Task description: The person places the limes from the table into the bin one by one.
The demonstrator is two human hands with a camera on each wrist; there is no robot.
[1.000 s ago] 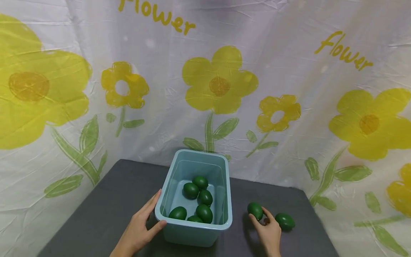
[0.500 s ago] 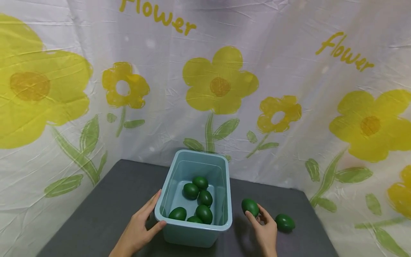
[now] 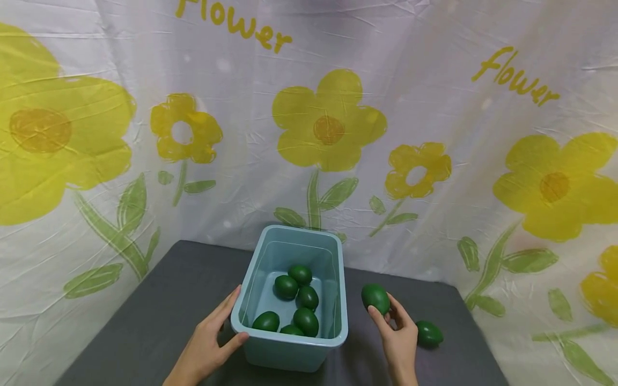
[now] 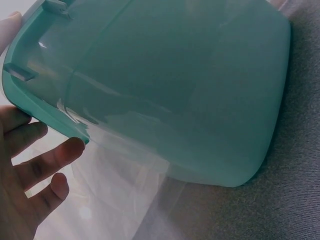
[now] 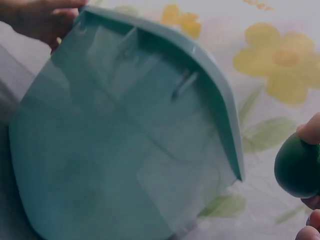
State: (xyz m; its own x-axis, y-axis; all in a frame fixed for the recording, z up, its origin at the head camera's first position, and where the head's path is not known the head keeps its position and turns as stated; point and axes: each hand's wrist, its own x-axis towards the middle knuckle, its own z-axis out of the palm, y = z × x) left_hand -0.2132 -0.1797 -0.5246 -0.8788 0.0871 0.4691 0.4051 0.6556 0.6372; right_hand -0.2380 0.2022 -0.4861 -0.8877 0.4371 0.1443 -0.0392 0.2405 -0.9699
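Observation:
A light blue plastic bin [image 3: 289, 351] stands on the table with several smooth, dark green avocados [image 3: 306, 321] inside. My left hand [image 3: 205, 343] holds the bin's near left corner, thumb at the front rim and fingers along the left side. In the left wrist view, those fingers [image 4: 50, 162] lie under and beside the rim. Right of the bin, my right hand [image 3: 398, 335] pinches another avocado [image 3: 375, 298] between thumb and fingers, raised above the table. The right wrist view shows this avocado [image 5: 297, 167] at its right edge. One more avocado [image 3: 428, 334] lies on the table beyond the right hand.
Dark grey cloth covers the table [image 3: 154, 316]. A pale curtain [image 3: 241, 203] with yellow flowers hangs right behind the table and along both sides. The bin's raised walls stand between the right hand and the avocados inside.
My right hand has lifted its avocado from near the table, up and slightly left, away from the one lying there. The left hand and the bin stay in place.

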